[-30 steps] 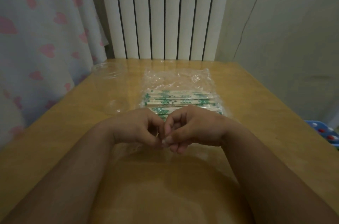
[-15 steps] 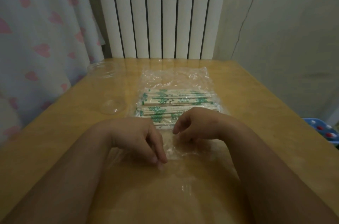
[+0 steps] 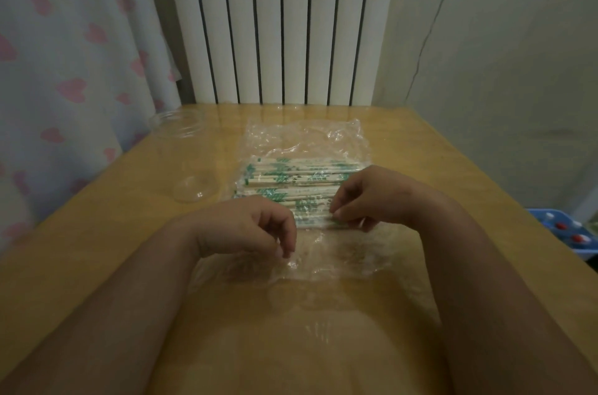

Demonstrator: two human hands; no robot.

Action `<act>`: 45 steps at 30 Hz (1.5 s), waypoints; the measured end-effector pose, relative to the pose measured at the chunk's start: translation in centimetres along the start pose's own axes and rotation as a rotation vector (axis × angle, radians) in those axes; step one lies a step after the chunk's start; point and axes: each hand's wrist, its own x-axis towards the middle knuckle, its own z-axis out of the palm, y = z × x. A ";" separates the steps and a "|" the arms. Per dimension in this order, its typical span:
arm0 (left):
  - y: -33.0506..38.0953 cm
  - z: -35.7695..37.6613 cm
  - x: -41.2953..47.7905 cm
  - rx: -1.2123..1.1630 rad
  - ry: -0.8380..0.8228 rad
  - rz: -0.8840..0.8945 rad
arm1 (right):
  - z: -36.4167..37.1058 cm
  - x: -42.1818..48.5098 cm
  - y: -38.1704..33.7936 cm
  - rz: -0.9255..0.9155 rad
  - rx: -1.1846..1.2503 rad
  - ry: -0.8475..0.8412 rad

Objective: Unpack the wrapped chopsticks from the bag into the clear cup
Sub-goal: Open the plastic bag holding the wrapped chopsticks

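Note:
A clear plastic bag lies flat on the wooden table, with several wrapped chopsticks printed in green inside it, lying crosswise. My left hand pinches the near edge of the bag with curled fingers. My right hand has its fingers curled over the near chopsticks and the bag's film; whether it grips film or a chopstick is unclear. The clear cup stands at the left of the bag, apart from both hands.
A white radiator stands behind the table's far edge. A curtain with pink hearts hangs at the left. A blue object with red and white dots sits beyond the table's right edge.
My hands were together at the bag's near edge; they have drawn apart. My right hand moved forward and right onto the chopsticks, my left stayed at the near edge.

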 end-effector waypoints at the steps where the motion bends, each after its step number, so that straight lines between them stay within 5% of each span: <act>1: 0.0 0.2 0.3 0.040 0.065 -0.010 | -0.5 -0.2 0.2 0.034 -0.038 -0.018; 6: 1.2 1.5 2.2 0.256 0.305 -0.023 | -1.8 -0.9 1.0 0.194 -0.192 -0.096; 13: 3.5 3.5 5.6 0.575 0.216 -0.039 | -0.8 -0.6 0.4 0.331 -0.411 -0.196; 23: 2.4 4.5 6.8 0.448 0.220 -0.022 | 0.2 -0.2 -0.2 0.299 -0.562 -0.223; 35: 1.3 4.4 5.9 0.543 0.098 0.077 | -1.4 -2.1 -0.7 0.011 -0.166 -0.338; 45: 1.2 3.9 5.4 0.383 0.100 0.097 | -0.3 -2.7 -2.0 -0.015 -0.069 -0.568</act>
